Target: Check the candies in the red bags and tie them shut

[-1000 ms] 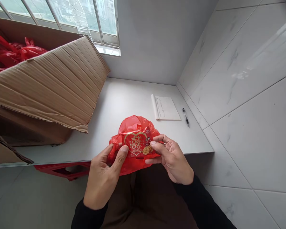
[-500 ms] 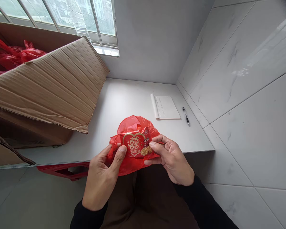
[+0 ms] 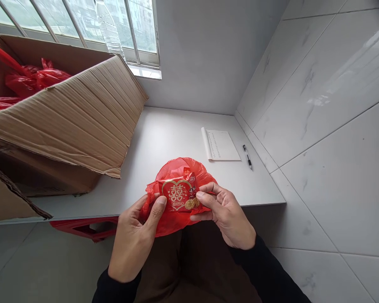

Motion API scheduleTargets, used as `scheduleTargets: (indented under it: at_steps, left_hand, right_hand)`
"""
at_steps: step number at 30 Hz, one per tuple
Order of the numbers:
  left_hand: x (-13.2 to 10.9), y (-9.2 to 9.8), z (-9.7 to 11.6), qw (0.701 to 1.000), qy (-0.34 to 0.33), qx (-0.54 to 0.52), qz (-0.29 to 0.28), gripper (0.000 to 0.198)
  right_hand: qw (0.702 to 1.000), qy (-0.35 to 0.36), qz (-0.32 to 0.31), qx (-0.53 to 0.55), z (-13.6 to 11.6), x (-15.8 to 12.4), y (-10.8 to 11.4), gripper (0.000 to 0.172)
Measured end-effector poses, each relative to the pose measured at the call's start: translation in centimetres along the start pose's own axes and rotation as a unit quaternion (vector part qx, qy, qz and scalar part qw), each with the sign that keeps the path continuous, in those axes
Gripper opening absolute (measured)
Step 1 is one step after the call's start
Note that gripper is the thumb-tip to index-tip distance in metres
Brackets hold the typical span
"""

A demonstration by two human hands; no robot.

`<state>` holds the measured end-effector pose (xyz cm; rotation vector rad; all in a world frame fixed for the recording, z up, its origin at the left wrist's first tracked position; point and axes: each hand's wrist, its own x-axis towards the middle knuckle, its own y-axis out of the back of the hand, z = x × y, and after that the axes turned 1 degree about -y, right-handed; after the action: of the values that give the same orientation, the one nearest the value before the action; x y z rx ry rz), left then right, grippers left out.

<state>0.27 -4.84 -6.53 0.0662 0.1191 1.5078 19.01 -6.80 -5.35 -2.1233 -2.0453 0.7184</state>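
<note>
A red biscuit packet (image 3: 179, 194), printed with a gold heart, white lettering and pictures of round biscuits, lies flat over an opened red plastic bag (image 3: 173, 225) at the table's front edge. My left hand (image 3: 137, 237) grips the packet's left end, thumb on top, with bag film bunched under the fingers. At the packet's right end, my right hand (image 3: 228, 214) pinches it between thumb and fingers. Beneath the packet, more red wrapping shows through the bag, but its contents are hard to make out.
A large cardboard box (image 3: 82, 113) holding red plastic bags (image 3: 38, 78) stands on the left of the white table (image 3: 167, 130). Towards the back right lie a notepad (image 3: 224, 145) and a pen (image 3: 248, 157). A clear bottle (image 3: 109, 31) is by the window; a red stool (image 3: 82, 229) sits below.
The view has shifted slightly, so the surroundings sit a little lower and further right. Both hands keep their hold on the packet, with hardly any movement.
</note>
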Motion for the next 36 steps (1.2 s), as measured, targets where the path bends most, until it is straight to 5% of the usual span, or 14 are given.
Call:
scheduleTargets:
  at_steps: [20, 28, 36]
  left_hand:
    - [0.3, 0.6, -0.5, 1.0, 0.014, -0.021, -0.001, 0.044]
    - [0.1, 0.6, -0.5, 1.0, 0.02, -0.023, 0.001, 0.044]
    - [0.1, 0.3, 0.1, 0.999, 0.021, -0.03, 0.009, 0.043]
  right_hand:
    - [0.999, 0.004, -0.022, -0.03, 0.2, 0.5, -0.4, 0.033]
    - [0.984, 0.124, -0.026, -0.126, 1.0, 1.2, 0.4, 0.031]
    - [0.98, 0.135, -0.011, -0.149, 0.9, 1.2, 0.8, 0.031]
